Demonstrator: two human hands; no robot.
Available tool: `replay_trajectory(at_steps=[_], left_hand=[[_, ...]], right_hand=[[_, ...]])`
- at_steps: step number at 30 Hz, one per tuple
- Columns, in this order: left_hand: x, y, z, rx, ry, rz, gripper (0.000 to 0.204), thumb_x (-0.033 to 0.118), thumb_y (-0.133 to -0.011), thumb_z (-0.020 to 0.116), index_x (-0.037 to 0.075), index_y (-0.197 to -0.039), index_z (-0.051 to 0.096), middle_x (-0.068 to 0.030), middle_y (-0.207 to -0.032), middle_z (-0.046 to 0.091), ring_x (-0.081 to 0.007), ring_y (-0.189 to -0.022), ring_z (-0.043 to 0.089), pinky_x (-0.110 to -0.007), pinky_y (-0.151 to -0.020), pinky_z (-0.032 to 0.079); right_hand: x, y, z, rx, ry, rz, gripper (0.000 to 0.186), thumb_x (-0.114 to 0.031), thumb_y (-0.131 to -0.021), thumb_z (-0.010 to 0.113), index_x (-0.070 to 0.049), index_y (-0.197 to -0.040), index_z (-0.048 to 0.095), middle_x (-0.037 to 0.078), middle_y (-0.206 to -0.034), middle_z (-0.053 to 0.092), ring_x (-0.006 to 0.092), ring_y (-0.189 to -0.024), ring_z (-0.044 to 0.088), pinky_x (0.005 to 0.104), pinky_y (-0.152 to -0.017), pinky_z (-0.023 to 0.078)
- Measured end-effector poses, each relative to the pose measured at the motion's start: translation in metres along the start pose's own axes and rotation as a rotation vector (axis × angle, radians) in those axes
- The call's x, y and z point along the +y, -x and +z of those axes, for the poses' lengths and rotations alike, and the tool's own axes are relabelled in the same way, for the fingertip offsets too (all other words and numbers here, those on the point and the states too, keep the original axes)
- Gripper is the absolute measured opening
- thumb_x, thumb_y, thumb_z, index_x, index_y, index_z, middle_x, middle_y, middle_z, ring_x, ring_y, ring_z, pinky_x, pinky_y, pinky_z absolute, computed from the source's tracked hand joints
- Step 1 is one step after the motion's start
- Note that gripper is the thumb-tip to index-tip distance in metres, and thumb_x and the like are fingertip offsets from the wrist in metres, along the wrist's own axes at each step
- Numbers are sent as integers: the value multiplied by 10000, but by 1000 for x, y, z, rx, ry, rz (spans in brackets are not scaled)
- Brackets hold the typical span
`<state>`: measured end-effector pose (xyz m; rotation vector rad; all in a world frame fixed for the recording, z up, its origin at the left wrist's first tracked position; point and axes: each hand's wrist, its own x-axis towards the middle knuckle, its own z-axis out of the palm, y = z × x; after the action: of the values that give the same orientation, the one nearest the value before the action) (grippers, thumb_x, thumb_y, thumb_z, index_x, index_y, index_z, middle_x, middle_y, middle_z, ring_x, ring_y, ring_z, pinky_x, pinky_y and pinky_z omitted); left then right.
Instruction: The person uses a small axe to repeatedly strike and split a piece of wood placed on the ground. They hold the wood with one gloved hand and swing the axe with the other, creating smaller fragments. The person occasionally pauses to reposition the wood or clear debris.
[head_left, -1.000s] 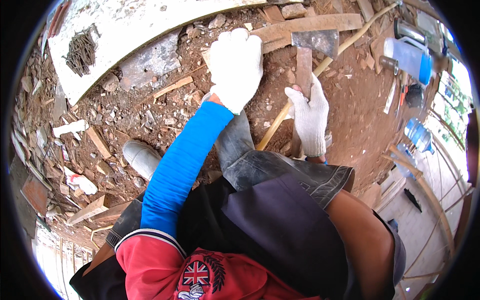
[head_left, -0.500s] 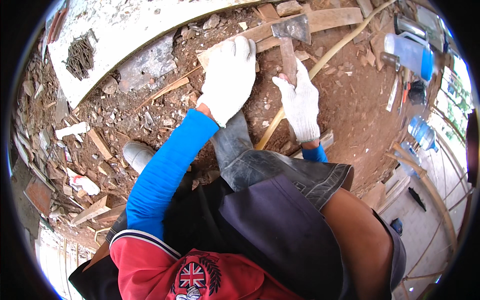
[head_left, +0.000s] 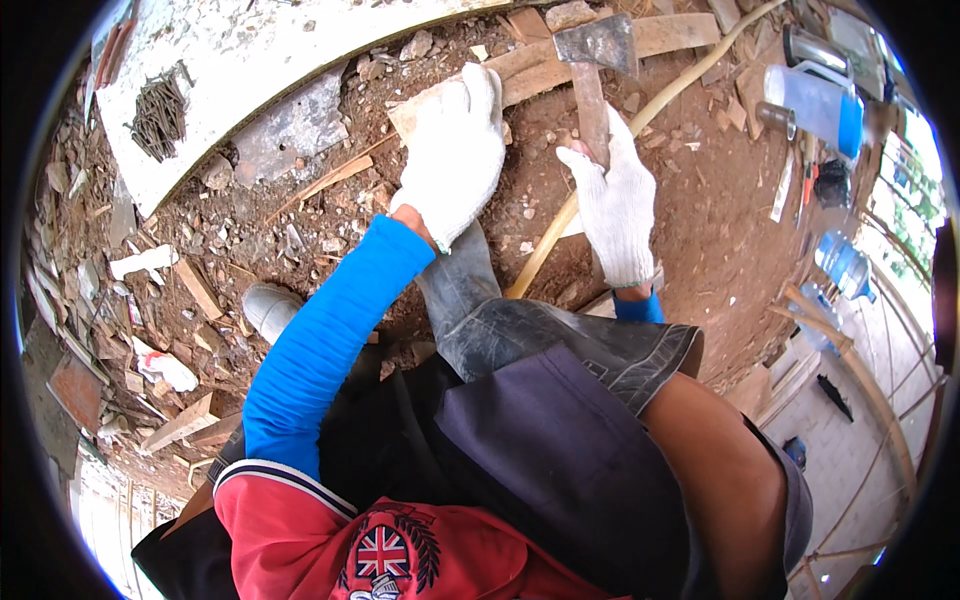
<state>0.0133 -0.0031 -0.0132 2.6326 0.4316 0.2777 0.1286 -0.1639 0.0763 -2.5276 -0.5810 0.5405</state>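
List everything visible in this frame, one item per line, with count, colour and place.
hatchet: one, grey head on a wooden handle, top centre, held by the right hand
wooden board: one, pale, on the dirt under the left hand
pile of nails: one, dark, on the white slab at upper left
white slab: one, upper left
hose: one, yellowish, running across the dirt from centre to upper right
plastic bottles: at least two, bluish, right edge
wood scraps: many, pale, scattered at left
rubber boots: two, grey, centre
left hand: white glove, blue sleeve, pressing on the board
right hand: white glove, gripping the hatchet handle
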Motion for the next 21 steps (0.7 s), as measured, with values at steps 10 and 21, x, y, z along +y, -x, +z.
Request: replay_trajectory(at_steps=[10, 21], left_hand=[[-2, -4, 0, -50, -167, 77, 633, 176, -1019, 650, -171, -1534, 522, -318, -1446, 592, -397, -1205, 623, -478, -1017, 542], [2, -7, -4, -88, -206, 58, 620, 150, -1014, 625, -135, -1553, 515, -305, -1447, 582, -392, -1197, 620, -469, -995, 549]], right_hand=[[-7, -3, 3, -19, 308, -149, 665, -301, -1039, 803, -23, -1598, 571, 178, -1093, 833, 317, -900, 831, 429, -777, 637], [14, -3, 18, 112, 417, -245, 613, -247, -1044, 794, -39, -1579, 581, 231, -1059, 813, 388, -893, 815, 446, -780, 646]])
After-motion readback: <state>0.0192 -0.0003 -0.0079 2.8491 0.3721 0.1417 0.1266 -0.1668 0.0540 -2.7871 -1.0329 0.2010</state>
